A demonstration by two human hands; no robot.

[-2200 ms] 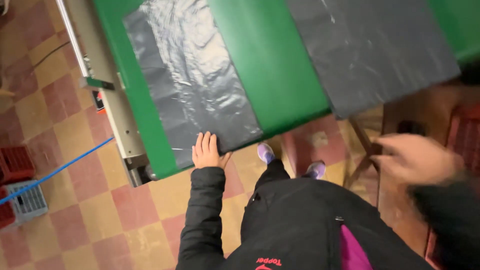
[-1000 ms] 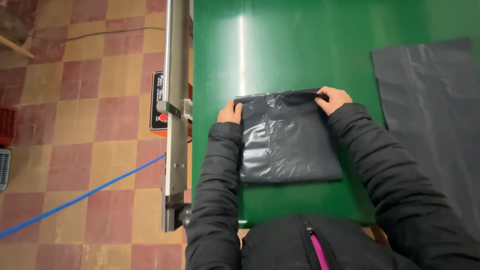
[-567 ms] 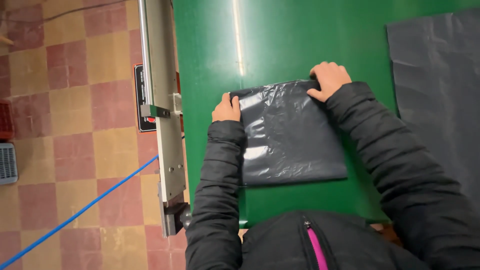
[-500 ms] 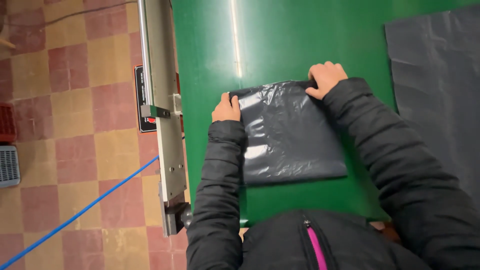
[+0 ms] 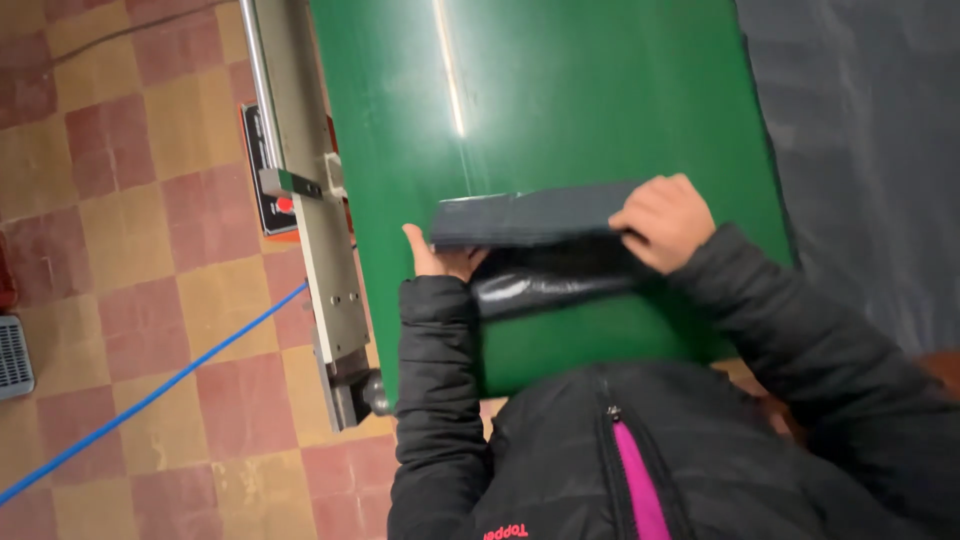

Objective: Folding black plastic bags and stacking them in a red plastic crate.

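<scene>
You have one folded dark grey plastic bag [image 5: 530, 220] on the green table [image 5: 560, 100], near its front edge. Your left hand [image 5: 435, 258] pinches its left end, thumb up against the fold. Your right hand [image 5: 665, 220] presses closed fingers on its right end. A second dark sheet [image 5: 860, 150] lies flat to the right, perhaps more than one layer. One blue cable [image 5: 150, 395] crosses the checkered floor [image 5: 120, 180].

The folded grey plastic bag [image 5: 535, 235] lay on the green table, its far part lifted and doubled back toward the person as a flat matte band, with a glossy, crinkled layer showing beneath along the near edge.
</scene>
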